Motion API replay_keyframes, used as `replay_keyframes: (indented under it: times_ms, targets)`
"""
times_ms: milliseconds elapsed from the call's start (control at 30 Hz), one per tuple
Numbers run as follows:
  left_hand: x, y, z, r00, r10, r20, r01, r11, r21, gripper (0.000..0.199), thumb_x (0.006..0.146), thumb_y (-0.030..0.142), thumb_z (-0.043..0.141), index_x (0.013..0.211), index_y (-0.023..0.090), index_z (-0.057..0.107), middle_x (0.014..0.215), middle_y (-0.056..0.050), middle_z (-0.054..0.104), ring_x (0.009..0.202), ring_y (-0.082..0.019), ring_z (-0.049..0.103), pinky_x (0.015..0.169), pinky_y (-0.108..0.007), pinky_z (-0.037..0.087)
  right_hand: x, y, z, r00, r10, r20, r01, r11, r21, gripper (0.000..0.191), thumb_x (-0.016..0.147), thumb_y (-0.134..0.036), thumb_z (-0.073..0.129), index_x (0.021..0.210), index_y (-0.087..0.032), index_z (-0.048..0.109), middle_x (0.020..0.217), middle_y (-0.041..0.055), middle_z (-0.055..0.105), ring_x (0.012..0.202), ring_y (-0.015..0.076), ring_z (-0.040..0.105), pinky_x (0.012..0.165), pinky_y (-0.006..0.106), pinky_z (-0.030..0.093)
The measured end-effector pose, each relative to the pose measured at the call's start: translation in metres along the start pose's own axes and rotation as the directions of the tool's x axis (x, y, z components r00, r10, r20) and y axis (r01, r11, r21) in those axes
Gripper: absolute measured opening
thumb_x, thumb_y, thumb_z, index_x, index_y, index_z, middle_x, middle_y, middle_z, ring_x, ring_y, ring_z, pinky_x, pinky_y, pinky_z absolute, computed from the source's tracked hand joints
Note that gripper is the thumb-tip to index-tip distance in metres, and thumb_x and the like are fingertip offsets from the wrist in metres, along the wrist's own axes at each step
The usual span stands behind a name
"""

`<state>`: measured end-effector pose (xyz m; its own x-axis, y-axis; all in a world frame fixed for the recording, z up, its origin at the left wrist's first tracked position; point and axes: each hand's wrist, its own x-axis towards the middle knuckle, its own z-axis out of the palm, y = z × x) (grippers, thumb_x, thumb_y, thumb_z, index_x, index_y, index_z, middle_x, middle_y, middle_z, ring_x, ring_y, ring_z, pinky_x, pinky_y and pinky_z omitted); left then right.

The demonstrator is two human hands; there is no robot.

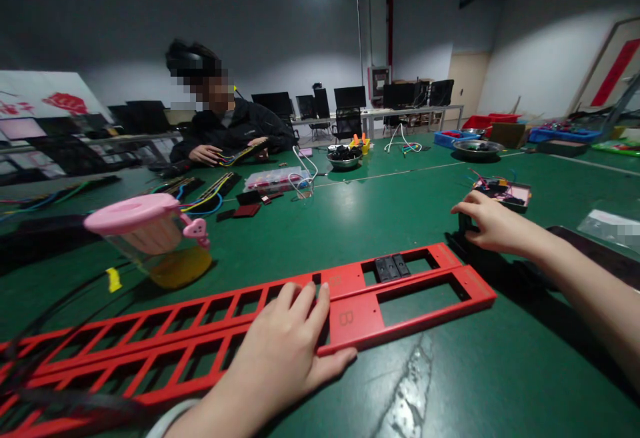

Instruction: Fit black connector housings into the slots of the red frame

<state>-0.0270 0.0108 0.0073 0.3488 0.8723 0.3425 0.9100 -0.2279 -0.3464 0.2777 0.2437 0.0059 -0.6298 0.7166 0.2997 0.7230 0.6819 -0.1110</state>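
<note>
My left hand (pixel 285 351) lies flat, fingers apart, on a long red slotted frame (pixel 360 315) that stretches across the green table (pixel 430 385). Two small black modules (pixel 392 267) sit in one of the frame's slots near its right end. My right hand (pixel 493 225) reaches past that end and curls over a black part (pixel 465 225) standing on the table, fingers closed on its top.
A pink-lidded jug (pixel 153 238) with yellow liquid stands at the left. A small tray of coloured wires (pixel 505 191) lies beyond my right hand. A person in black (pixel 227 128) handles cables at the far side. Metal bowls (pixel 345 158), blue bins (pixel 453 137) and cable bundles (pixel 210 191) lie further back.
</note>
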Motion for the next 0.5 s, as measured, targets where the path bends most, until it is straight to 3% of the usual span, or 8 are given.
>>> replay_keyframes:
  times_ms: [100, 200, 367, 500]
  targets:
    - [0.0, 0.0, 0.0, 1.0, -0.011, -0.002, 0.011, 1.0, -0.013, 0.062, 0.073, 0.06, 0.05, 0.108, 0.009, 0.058, 0.101, -0.017, 0.058, 0.091, -0.031, 0.05, 0.074, -0.044, 0.047, -0.001, -0.013, -0.001, 0.985, -0.012, -0.172, 0.024, 0.997, 0.067, 0.037, 0.065, -0.013, 0.055, 0.101, -0.016, 0.057, 0.101, 0.011, 0.044, 0.087, 0.022, 0.054, 0.08, 0.034, 0.047]
    - [0.001, 0.001, 0.0, 1.0, -0.016, 0.001, 0.016, 1.0, -0.022, 0.063, 0.073, 0.061, 0.05, 0.108, 0.009, 0.058, 0.1, -0.017, 0.058, 0.09, -0.031, 0.05, 0.073, -0.043, 0.047, -0.002, -0.032, -0.001, 0.969, -0.025, -0.245, 0.081, 0.972, 0.22, 0.021, 0.069, -0.02, 0.056, 0.09, -0.018, 0.059, 0.096, 0.0085, 0.042, 0.069, 0.0154, 0.052, 0.064, 0.031, 0.05]
    - [0.002, 0.001, -0.001, 1.0, -0.009, 0.008, 0.009, 1.0, -0.015, 0.063, 0.072, 0.059, 0.051, 0.108, 0.008, 0.057, 0.099, -0.017, 0.058, 0.089, -0.031, 0.05, 0.071, -0.043, 0.048, -0.004, -0.059, 0.003, 0.967, -0.159, -0.201, 0.22, 0.918, 0.33, 0.008, 0.071, -0.018, 0.056, 0.078, -0.018, 0.058, 0.086, 0.006, 0.047, 0.073, 0.0164, 0.053, 0.061, 0.028, 0.047]
    - [0.002, 0.001, -0.001, 1.0, -0.004, 0.03, 0.004, 1.0, 0.002, 0.065, 0.073, 0.06, 0.05, 0.109, 0.007, 0.057, 0.1, -0.018, 0.058, 0.088, -0.031, 0.05, 0.072, -0.043, 0.048, -0.003, -0.065, 0.012, 0.962, -0.216, -0.166, 0.266, 0.879, 0.395, 0.016, 0.074, -0.009, 0.048, 0.083, -0.018, 0.058, 0.087, 0.0061, 0.055, 0.079, 0.0166, 0.055, 0.071, 0.029, 0.047]
